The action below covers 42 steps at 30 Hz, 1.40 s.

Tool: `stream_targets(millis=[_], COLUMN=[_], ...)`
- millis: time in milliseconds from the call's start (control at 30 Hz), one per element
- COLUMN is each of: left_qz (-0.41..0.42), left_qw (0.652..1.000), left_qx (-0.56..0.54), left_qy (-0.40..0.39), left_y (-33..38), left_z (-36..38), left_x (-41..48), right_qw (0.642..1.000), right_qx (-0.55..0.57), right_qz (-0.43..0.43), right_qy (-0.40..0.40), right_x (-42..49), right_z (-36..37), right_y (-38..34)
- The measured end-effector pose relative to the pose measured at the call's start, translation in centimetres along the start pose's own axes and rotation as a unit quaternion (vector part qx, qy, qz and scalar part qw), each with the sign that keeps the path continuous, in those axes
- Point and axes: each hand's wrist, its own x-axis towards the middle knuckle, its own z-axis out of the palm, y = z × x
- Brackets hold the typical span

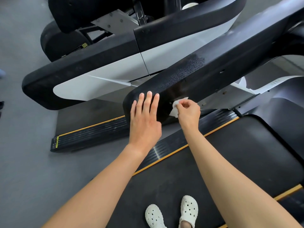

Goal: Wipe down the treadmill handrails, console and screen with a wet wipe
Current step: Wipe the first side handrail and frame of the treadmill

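Standing in white perforated clogs (171,211) on the black treadmill belt (238,153), at the bottom edge of view. Reaching forward and down with both bare forearms. Resting the left hand (144,119) flat over the rounded near end of the black handrail (213,66), fingers straight and close together, holding nothing. Pinching a crumpled white wet wipe (175,108) between thumb and curled fingertips of the right hand (189,111), just right of the left hand, with the wipe against the inner face of that same handrail near its end. Below both hands, the ribbed black side rail (92,135) with its yellow edge stripe, running alongside the belt. Farther up the handrail, a speckled, shiny patch on the textured top. Beyond, above a stretch of grey floor (24,162), a black-and-white neighbouring handrail (85,63) on the next machine, lying roughly parallel and well apart from both hands.
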Motion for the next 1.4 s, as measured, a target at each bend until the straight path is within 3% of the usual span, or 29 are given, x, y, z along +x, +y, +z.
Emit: stream_targets(millis=[133, 267, 333, 500, 700, 833, 1033, 1200, 1400], left_qz=[-0.007, 0.041, 0.046, 0.051, 0.062, 0.060, 0.060, 0.060, 0.064], left_qw=[1.000, 0.999, 0.999, 0.998, 0.998, 0.998, 0.998, 0.998, 0.998], left_qx=[-0.005, -0.014, -0.018, 0.021, 0.011, 0.001, 0.002, -0.006, 0.000], left_qy=[0.008, 0.018, 0.014, -0.003, 0.006, 0.015, 0.007, 0.018, 0.022], left_y=[0.7, 1.2, 1.3, 1.4, 0.8, 0.8, 0.8, 0.7, 0.8], left_z=[-0.6, -0.6, -0.3, 0.6, 1.1, 1.2, 1.2, 1.7, 1.9], left_x=[0.8, 2.4, 3.0, 2.9, 3.0, 2.9, 2.9, 3.0, 2.8], right_qw=[0.995, 0.986, 0.987, 0.997, 0.992, 0.989, 1.000, 0.994, 0.991], right_qx=[0.019, 0.012, 0.000, -0.054, 0.048, 0.044, 0.007, 0.059, 0.060], right_qz=[-0.098, -0.163, -0.156, -0.044, -0.110, -0.128, 0.002, -0.071, -0.087], right_qy=[0.020, 0.033, 0.037, -0.016, 0.045, 0.060, 0.011, 0.057, 0.081], right_x=[0.1, 0.6, 0.8, 1.1, 1.4, 1.4, 1.0, 0.8, 0.8], right_z=[-0.5, -0.7, -0.9, -1.4, -1.8, -1.0, -0.5, -0.1, 0.9], right_y=[-3.1, -4.4, -2.8, 0.9, -3.4, -3.5, 0.2, -2.8, -2.1])
